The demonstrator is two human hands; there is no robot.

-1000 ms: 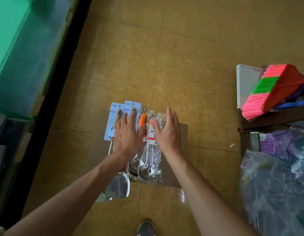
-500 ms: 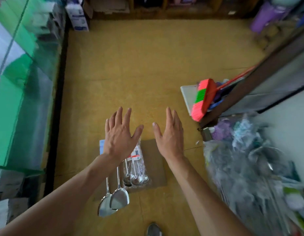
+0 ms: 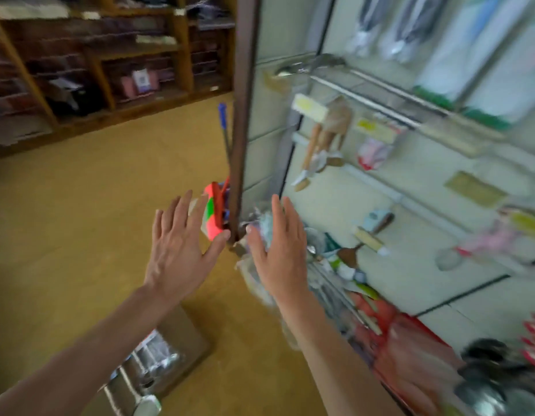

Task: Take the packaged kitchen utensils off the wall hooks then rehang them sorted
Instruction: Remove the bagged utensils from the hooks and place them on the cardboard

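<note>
— Where are your hands?

— Both are up in front of me, near the foot of the brown post (image 3: 245, 85). My left hand (image 3: 182, 250) is just left of it and my right hand (image 3: 279, 253) just right. The two are spread flat with fingers straight, and neither has hold of anything.

— And the utensils?

— One clutch of packaged steel utensils (image 3: 156, 354) lies on one cardboard sheet (image 3: 185, 334) on the floor (image 3: 80, 220). That's well below and left of the post, under my left forearm. It's too blurred for me to count the pieces. More packs hang on the wall panel (image 3: 410, 190) right of the post. The clearest is one pack of wooden utensils (image 3: 329, 130); the others I cannot count. A heap of clear-bagged packs (image 3: 335, 280) sits low, right of the post, partly behind my right hand.

— Anything else?

— One broom (image 3: 213, 214) with pink and green bristles stands just left of the post. Wooden shelves (image 3: 110, 55) stand well behind the post, to its left.
</note>
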